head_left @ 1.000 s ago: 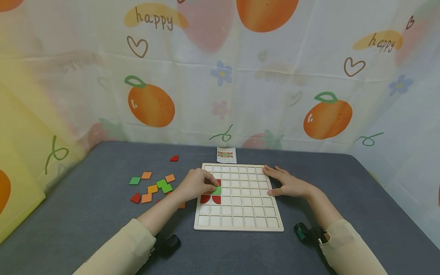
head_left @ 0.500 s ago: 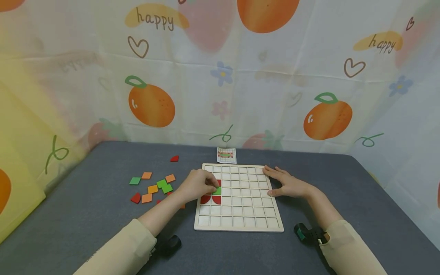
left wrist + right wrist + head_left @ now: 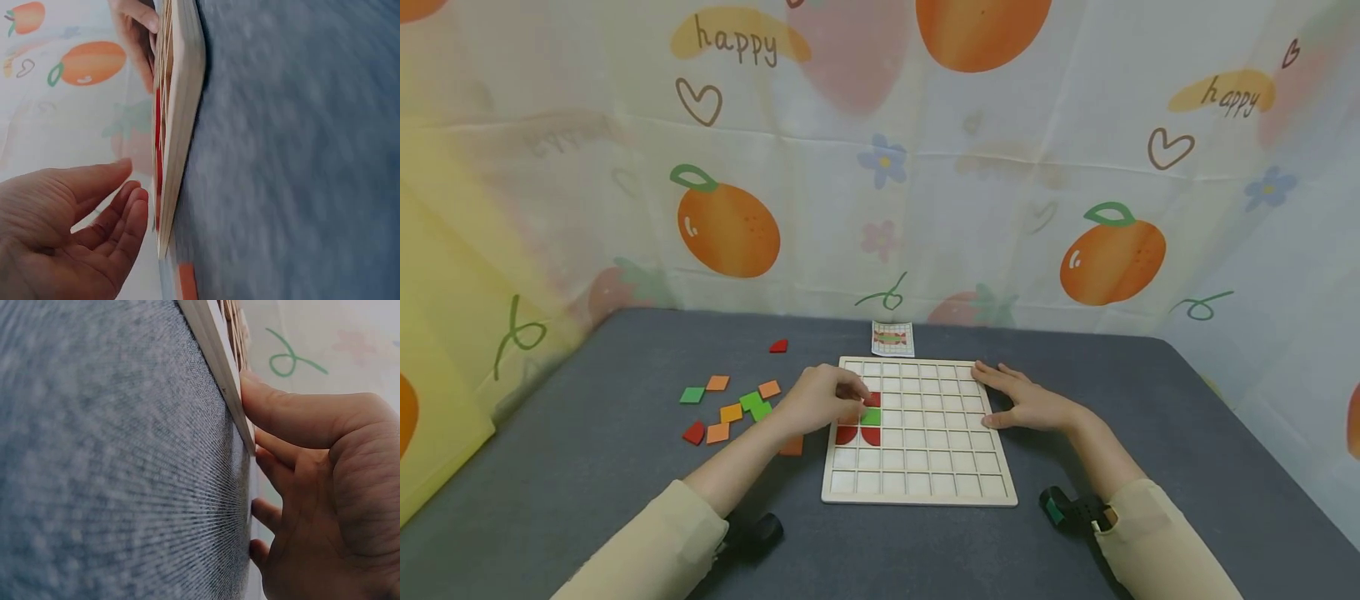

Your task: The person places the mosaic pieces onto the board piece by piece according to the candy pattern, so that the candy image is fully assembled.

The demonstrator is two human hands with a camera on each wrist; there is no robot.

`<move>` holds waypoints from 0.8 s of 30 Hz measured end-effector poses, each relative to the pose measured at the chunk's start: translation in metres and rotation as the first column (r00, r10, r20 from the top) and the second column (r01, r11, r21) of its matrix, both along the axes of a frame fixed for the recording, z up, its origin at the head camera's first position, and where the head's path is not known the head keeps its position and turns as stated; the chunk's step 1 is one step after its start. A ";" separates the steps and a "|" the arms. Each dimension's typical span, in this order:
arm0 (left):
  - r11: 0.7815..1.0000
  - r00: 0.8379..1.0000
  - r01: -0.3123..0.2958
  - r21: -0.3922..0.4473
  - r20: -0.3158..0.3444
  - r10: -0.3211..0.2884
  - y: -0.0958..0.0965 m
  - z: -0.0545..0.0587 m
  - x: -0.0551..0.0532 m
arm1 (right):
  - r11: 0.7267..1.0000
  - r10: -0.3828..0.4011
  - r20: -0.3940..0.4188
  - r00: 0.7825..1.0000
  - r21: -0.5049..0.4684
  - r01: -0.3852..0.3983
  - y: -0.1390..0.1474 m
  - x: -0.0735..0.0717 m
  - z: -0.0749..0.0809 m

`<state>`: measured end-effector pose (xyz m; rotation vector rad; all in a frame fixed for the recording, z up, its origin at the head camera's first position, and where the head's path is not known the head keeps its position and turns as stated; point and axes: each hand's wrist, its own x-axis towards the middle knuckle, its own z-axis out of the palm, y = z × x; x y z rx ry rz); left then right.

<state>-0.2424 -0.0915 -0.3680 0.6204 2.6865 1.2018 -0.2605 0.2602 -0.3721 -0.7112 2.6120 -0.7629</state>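
Left hand (image 3: 820,398): grip a bit spread, holding nothing.
Green tile (image 3: 871,417): in the board (image 3: 917,502), between two red tiles (image 3: 871,436); best patted flat.
Right hand (image 3: 1033,403): spread, touching the board's edge; should press gently.

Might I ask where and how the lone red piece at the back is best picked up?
I would probably pinch the red piece by its opposite edges, coming from above: it lies flat on the table with no other piece touching it.
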 end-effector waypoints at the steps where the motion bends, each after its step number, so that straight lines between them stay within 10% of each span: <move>1: 1.000 1.000 -0.006 -0.005 -0.011 0.006 -0.003 0.001 0.000 | 1.000 0.000 0.000 1.000 0.000 0.000 0.000 0.000 0.000; 14: 0.989 0.987 -0.138 -0.051 -0.084 0.133 -0.064 0.011 -0.002 | 1.000 -0.001 0.001 1.000 0.002 0.001 0.000 0.001 0.000; 24: 0.977 0.981 -0.194 -0.086 -0.008 0.194 -0.127 0.021 -0.002 | 1.000 0.000 0.003 1.000 0.006 0.000 0.000 -0.001 -0.001</move>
